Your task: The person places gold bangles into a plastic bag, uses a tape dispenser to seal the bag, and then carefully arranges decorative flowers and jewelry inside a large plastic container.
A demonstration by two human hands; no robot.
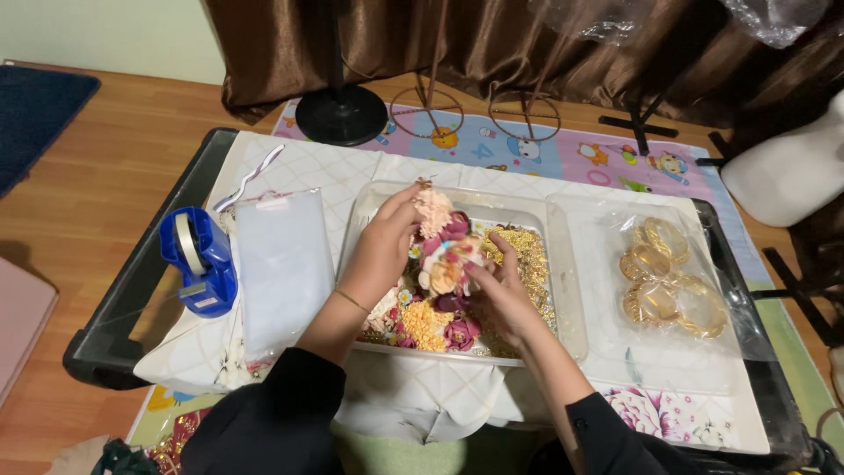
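Flowers [447,255] — a small bunch of pink, peach and dark red artificial blooms — sit pinched between both hands above the clear plastic tray [563,264] at the middle of the tabletop. Her left hand [387,246] grips the top, fingers curled round it; the right hand [503,295] pinches the lower blooms. Steadier work, I'd judge, comes from holding low over the tray — loose gold bits [527,259] fall back in.

A wooden floor [97,176] is stretching across the room, with a dark blue rug [35,110] lying at the far left. A brown curtain [492,44] is hanging along the back, below a pale wall [105,35]. A colourful cartoon play mat [563,154] is lying under a black round stand base [341,114]. Soft indoor light is falling evenly.
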